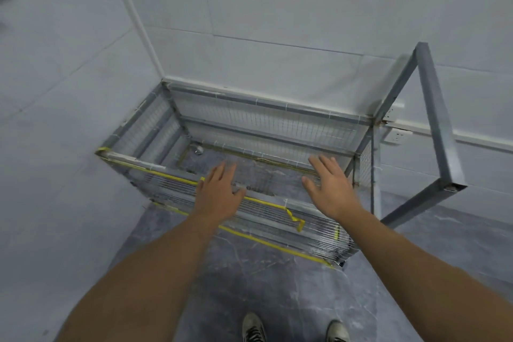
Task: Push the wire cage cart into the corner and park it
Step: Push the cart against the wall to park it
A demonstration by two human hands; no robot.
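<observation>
Flat, cool, even light all round, shadows barely there. Soft blur on both open hands and the upper left edge. Wide-angle bending curves the straight lines outward.

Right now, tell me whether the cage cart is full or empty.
Empty. Through the open top of the cage cart only the bare mesh bottom shows, with dark floor beneath. Both hands hover open above the near rail.
</observation>
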